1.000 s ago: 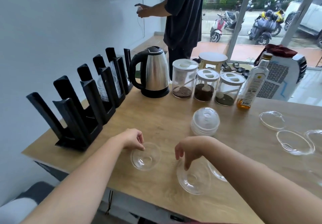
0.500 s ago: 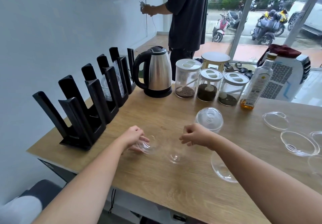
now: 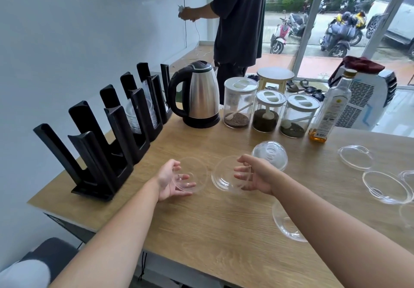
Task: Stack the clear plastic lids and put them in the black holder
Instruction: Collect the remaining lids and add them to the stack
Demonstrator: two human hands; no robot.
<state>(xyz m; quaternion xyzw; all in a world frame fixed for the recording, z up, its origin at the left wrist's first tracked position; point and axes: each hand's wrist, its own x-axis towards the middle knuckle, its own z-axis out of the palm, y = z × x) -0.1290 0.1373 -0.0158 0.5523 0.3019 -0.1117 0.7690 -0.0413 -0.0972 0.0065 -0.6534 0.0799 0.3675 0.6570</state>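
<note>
Along the left edge of the wooden table [image 3: 212, 231] stands the black holder [image 3: 105, 153], its slanted slots running from near to far. A few stored lids [image 3: 137, 117] sit in the far slots, half hidden by the black walls. Right of it, along the far edge, come a steel kettle [image 3: 199, 95], three white-capped jars [image 3: 266, 113] and a bottle [image 3: 329, 111] with amber liquid at its base. Near the middle, the left hand [image 3: 170, 181] curls its fingers round the rim of a clear lid [image 3: 197, 171] held on edge above the table. Just beside it, the right hand [image 3: 255, 175] grips a second clear lid [image 3: 224, 175] the same way. Whether the two rims touch cannot be told. Behind the right hand a stack of lids [image 3: 271, 154] rests dome up; their number is too blurred to count. The right forearm crosses over another lid [image 3: 284, 222] and covers part of it. Farther right lie loose lids [image 3: 385, 189], the outermost cut off by the frame edge. Beyond the table a person in dark clothes [image 3: 239, 19] stands by the wall, head out of frame.
</note>
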